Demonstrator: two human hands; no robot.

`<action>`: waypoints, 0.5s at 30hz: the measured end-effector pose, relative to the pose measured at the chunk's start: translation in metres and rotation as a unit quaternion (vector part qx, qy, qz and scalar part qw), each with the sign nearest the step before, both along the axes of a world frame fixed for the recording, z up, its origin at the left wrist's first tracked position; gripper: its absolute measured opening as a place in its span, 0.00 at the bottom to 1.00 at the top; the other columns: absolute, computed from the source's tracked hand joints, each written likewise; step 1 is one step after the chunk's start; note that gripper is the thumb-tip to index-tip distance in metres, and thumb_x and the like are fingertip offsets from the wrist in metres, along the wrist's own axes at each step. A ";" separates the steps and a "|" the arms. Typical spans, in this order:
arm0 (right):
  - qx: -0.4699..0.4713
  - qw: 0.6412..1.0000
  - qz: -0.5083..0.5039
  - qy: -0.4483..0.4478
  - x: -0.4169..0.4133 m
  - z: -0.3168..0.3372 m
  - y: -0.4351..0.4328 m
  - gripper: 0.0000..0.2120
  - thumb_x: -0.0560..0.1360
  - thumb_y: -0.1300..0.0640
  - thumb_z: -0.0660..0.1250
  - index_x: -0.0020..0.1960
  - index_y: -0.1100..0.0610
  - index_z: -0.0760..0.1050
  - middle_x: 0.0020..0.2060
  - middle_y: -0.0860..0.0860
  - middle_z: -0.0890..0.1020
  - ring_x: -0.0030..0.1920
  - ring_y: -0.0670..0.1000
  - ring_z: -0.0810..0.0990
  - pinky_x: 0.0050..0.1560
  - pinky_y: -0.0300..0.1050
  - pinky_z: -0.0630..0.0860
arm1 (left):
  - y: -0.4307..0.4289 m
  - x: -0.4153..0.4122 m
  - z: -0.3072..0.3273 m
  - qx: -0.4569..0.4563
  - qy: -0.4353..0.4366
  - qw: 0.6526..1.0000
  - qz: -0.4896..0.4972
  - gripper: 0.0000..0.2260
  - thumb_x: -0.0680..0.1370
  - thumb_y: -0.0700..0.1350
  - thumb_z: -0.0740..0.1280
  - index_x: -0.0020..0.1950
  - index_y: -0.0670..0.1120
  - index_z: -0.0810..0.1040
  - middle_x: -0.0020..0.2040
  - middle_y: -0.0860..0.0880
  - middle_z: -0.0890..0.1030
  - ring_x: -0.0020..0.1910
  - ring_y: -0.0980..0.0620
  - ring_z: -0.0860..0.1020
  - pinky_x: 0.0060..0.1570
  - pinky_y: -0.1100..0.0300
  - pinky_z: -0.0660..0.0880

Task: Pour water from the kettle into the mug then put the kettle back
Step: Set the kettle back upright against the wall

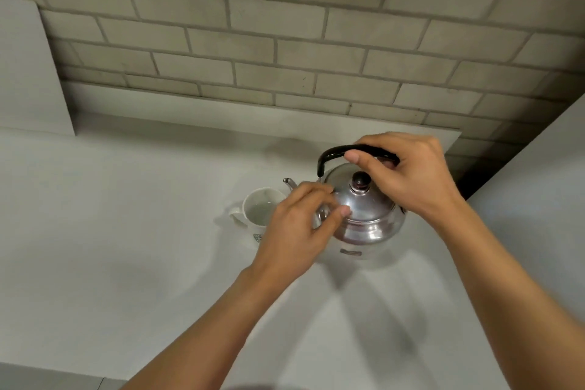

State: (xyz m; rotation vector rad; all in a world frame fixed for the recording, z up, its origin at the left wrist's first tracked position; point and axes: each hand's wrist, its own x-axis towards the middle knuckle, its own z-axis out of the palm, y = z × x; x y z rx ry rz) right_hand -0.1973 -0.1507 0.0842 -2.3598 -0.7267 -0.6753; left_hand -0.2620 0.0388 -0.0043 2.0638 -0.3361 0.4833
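Kettle (364, 212) stands right of centre on white counter (126, 199), spout toward mug (258, 210) just left. Right hand (408, 174) fingers closed around black handle (329, 155). Left hand (297, 228) fingers loosely curled, thumb touching kettle's side.

White counter (126, 231): steel kettle (367, 215), white mug (253, 215) just beside, left.
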 end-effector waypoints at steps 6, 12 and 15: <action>0.099 0.994 -0.029 -0.030 -0.008 -0.028 -0.021 0.08 0.77 0.51 0.77 0.51 0.55 0.89 0.42 0.47 0.89 0.39 0.46 0.86 0.42 0.44 0.81 | 0.000 0.026 0.023 -0.012 0.036 0.999 0.022 0.16 0.83 0.58 0.66 0.69 0.60 0.70 0.64 0.62 0.73 0.63 0.65 0.76 0.55 0.65 0.78; 0.134 0.990 -0.039 -0.002 -0.004 -0.045 -0.028 0.08 0.76 0.52 0.77 0.52 0.55 0.89 0.42 0.47 0.89 0.41 0.44 0.85 0.45 0.38 0.79 | -0.014 0.045 0.027 0.025 0.038 0.998 -0.040 0.18 0.86 0.50 0.64 0.76 0.58 0.73 0.64 0.55 0.82 0.61 0.60 0.79 0.63 0.63 0.75; 0.125 0.992 -0.025 0.017 0.004 -0.049 -0.032 0.09 0.77 0.50 0.76 0.53 0.54 0.88 0.42 0.45 0.88 0.41 0.42 0.84 0.46 0.35 0.77 | -0.017 0.052 0.024 0.040 0.025 0.999 -0.025 0.15 0.86 0.48 0.64 0.73 0.55 0.77 0.59 0.53 0.84 0.56 0.60 0.79 0.56 0.73 0.71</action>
